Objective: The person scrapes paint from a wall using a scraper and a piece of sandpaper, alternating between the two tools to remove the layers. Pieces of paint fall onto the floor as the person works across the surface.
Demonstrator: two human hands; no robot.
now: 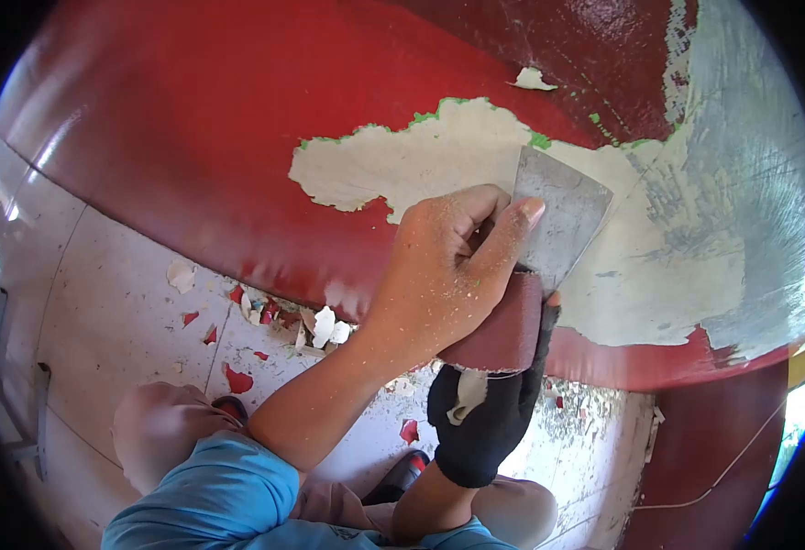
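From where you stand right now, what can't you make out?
- Head view: most fingers of the gloved right hand, behind the dull red sheet, apparently sandpaper.
- Head view: the lower left part of the flat metal blade, behind the left hand and that sheet.
- Head view: the red curved surface's upper extent, cut off by the top edge.
- Head view: individual floor specks, too small.
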